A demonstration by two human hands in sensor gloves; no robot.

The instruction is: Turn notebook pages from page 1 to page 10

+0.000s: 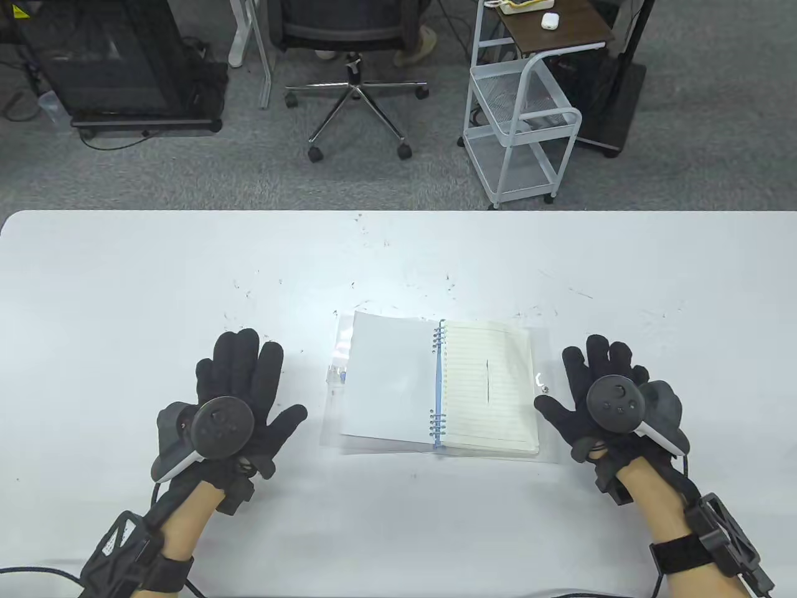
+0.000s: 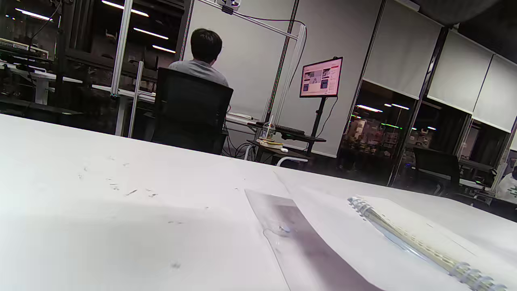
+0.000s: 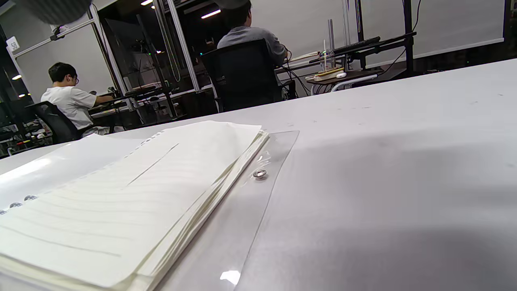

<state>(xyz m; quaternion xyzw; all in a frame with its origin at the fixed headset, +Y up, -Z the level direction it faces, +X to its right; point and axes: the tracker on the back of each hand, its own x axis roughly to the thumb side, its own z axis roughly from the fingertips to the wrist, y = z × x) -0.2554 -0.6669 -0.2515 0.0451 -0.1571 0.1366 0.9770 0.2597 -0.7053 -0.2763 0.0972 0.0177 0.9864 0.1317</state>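
Note:
A spiral notebook lies open on the white table, with a blank white leaf on the left and a stack of lined cream pages on the right. It sits in a clear plastic cover with a snap. My left hand rests flat on the table left of the notebook, fingers spread, holding nothing. My right hand rests flat just right of the notebook, fingers spread, holding nothing. The binding shows in the left wrist view. The lined pages show in the right wrist view.
Beyond the table's far edge stand an office chair, a white wire cart and a black cabinet. The clear cover flap sticks out left of the notebook.

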